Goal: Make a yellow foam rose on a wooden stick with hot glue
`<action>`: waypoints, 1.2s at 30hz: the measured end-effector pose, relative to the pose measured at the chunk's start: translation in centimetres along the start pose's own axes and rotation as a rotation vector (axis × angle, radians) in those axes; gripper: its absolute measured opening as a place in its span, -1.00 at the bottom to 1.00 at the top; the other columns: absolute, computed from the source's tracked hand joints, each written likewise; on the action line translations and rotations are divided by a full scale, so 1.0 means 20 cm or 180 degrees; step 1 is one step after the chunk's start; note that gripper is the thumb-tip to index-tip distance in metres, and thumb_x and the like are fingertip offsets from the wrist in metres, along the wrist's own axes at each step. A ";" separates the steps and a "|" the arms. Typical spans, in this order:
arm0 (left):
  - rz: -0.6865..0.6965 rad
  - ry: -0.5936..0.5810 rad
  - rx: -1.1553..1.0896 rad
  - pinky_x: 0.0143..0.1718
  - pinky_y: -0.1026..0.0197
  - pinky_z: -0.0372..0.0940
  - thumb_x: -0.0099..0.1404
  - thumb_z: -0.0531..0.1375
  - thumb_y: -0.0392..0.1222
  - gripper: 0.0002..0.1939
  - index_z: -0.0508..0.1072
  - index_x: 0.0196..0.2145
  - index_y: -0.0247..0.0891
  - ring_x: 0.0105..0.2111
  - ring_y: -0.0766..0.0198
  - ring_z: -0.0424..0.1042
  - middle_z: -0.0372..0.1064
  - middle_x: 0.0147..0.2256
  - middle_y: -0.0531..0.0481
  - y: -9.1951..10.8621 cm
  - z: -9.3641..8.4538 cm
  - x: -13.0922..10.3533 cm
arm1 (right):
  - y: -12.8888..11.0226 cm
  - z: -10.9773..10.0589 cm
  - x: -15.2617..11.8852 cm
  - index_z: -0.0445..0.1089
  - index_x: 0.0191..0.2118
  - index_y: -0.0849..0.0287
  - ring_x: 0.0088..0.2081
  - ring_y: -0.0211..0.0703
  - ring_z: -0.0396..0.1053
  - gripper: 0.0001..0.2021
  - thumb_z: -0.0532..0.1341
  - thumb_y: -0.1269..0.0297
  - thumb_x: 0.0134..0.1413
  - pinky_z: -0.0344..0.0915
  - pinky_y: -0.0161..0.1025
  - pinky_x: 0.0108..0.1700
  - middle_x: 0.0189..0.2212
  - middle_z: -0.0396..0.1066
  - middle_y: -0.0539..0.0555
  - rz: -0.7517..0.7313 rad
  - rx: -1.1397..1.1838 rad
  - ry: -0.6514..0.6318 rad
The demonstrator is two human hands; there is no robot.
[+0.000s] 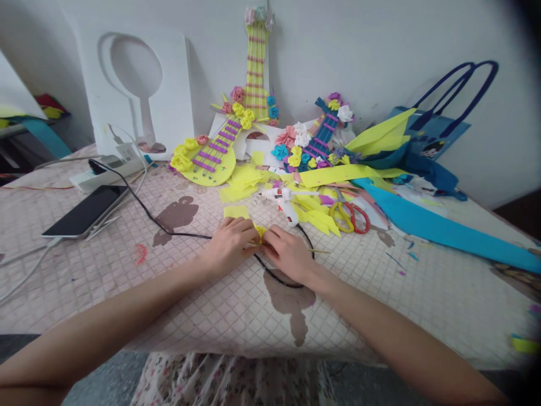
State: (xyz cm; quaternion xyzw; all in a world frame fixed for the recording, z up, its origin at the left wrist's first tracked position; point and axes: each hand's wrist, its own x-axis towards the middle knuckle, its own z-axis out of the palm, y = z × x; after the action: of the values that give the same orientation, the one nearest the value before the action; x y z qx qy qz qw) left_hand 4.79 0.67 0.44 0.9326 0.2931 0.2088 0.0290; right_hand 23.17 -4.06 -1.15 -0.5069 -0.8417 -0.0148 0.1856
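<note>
My left hand (231, 243) and my right hand (289, 252) meet over the middle of the table. Between their closed fingertips is a small crumpled piece of yellow crepe paper (260, 231), mostly covered by the fingers. A thin stick (320, 251) pokes out beyond my right hand; whether it joins the paper is hidden. Just behind my right hand lies a white glue gun (287, 207), its black cord (279, 277) looping under the hands. A flat yellow paper square (236, 212) rests behind my left hand.
Yellow-handled and red-handled scissors (354, 217) lie right of the glue gun among paper scraps. Decorated paper guitars (213, 155) lean at the back. A blue paper strip (448, 225) runs right, near a blue bag (443, 135). A phone (87, 211) and power strip (107, 169) sit left.
</note>
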 end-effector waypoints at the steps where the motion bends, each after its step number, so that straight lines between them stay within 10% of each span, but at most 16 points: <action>1: 0.0016 -0.0023 0.0031 -0.22 0.17 0.15 0.23 0.22 -0.17 -0.88 0.40 -0.38 -0.27 -0.29 0.22 0.33 0.35 -0.37 0.00 0.00 0.00 0.00 | 0.00 0.00 0.00 0.27 -0.28 0.15 -0.39 -0.27 0.27 -0.93 0.07 0.31 0.19 0.04 -0.31 -0.46 -0.30 0.30 0.04 -0.0009 0.0014 0.0005; 36: 0.0393 0.0245 0.0648 -0.20 0.13 0.11 0.34 0.08 -0.25 -0.80 0.39 -0.44 -0.28 -0.28 0.22 0.28 0.35 -0.38 -0.01 0.05 0.01 -0.03 | 0.00 0.00 -0.01 0.28 -0.28 0.15 -0.34 -0.25 0.29 -0.90 0.05 0.32 0.22 0.11 -0.31 -0.42 -0.30 0.30 0.03 -0.0229 -0.0004 0.0142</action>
State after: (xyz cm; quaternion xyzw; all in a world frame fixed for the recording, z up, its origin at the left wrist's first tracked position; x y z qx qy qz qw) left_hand 4.89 -0.58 0.25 0.9383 0.2556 0.2149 -0.0900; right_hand 23.23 -4.22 -1.30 -0.4760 -0.8550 -0.0333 0.2034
